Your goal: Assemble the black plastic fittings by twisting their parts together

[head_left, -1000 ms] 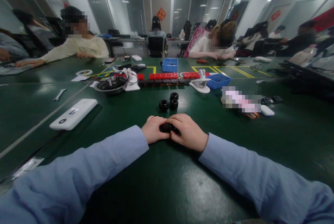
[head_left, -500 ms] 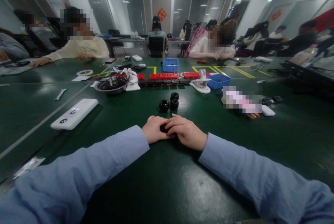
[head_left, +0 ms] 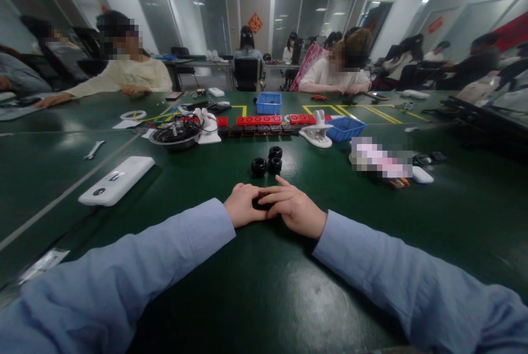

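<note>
Just in front of me on the green table point(head_left: 231, 288), both hands meet around a small black piece point(head_left: 260, 201). It looks like a small tire, mostly hidden by the fingers. My left hand point(head_left: 244, 205) grips it from the left, thumb below and fingers over the top. From the right, my right hand point(head_left: 295, 208) has curled fingers on it, with the index finger lifted. Just beyond my hands stand three small black tires: one on the left point(head_left: 259, 167), one at the back point(head_left: 275, 152) and one at the front right point(head_left: 274, 165).
A white power bank point(head_left: 117, 181) lies left, near a wrench point(head_left: 94, 150). Farther back are a metal bowl with cables point(head_left: 175, 137), red blocks point(head_left: 259, 120), a white clip stand point(head_left: 317, 133) and blue bins point(head_left: 269, 104). Glasses point(head_left: 429, 158) lie right. People sit across the table.
My right index finger has lifted away from the piece and points up more. The hands otherwise stay in place, and the three tires have not moved.
</note>
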Motion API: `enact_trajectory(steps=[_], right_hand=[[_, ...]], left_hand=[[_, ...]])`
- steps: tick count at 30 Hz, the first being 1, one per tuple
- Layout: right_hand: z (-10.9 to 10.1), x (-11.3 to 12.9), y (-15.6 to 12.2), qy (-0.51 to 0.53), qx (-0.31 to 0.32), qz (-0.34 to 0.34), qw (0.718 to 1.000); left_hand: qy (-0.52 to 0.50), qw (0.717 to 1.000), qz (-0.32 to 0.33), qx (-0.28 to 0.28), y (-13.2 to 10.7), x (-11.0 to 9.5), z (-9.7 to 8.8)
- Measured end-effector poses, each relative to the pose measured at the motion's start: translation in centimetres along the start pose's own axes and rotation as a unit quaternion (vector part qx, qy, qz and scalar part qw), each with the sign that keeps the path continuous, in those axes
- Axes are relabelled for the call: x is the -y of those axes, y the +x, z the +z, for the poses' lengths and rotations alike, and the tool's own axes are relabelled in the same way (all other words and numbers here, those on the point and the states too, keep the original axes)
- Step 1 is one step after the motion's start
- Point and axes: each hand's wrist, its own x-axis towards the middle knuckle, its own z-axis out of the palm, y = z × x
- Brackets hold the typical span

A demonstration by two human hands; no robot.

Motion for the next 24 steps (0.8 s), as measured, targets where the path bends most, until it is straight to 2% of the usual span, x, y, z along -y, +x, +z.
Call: enact_trajectory(steps=[5,9,11,14,24], right_hand=[[-0.7,0.8,-0.1,0.024,-0.058,0.027,0.998],[-1.3,1.7,0.5,-0.026,-0.102,0.124,0.987],[-1.3,1.9,0.8,-0.056,-0.083,0.183,0.978],[-1.1,1.8,1.0,-0.089,-0.048,0.229,0.968],[-0.1,1.8,0.9,-0.13,-0.022,0.234,0.963]], left_hand=[[-0.004,1.0,0.006,0.003,-0.1,0.0,-0.1],[-0.002,1.0,0.007,-0.005,-0.2,0.0,-0.2],[-0.007,1.0,0.008,-0.003,-0.2,0.1,-0.2],[-0.006,1.0,0.014,0.001,-0.2,0.1,-0.2],[-0.001,1.0,0.016,-0.009,-0.2,-0.2,-0.2]])
